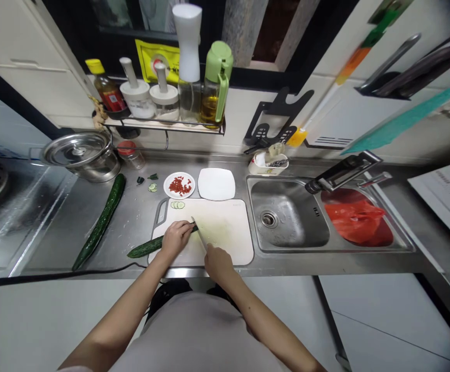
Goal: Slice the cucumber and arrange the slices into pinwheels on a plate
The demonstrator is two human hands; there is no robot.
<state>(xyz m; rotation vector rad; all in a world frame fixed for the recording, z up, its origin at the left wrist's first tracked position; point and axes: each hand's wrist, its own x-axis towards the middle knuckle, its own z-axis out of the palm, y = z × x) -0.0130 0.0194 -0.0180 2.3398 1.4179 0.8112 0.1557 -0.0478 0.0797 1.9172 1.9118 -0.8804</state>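
My left hand (177,237) is closed over a cucumber (146,248) that lies across the left part of the white cutting board (233,227). In my right hand (219,263) is a knife (200,235), its blade pointing away from me beside the cucumber's right end, close to my left fingertips. Whether the blade touches the cucumber I cannot tell. Several thin cucumber slices (177,205) lie near the board's upper left corner. A pale green wet patch marks the board right of the knife.
Behind the board stand a plate of chopped red pieces (179,185) and a white square plate (216,184). Another cucumber (101,222) and a steel pot (81,155) are at left. The sink (290,214), tap (343,173) and red plastic bag (357,219) are at right.
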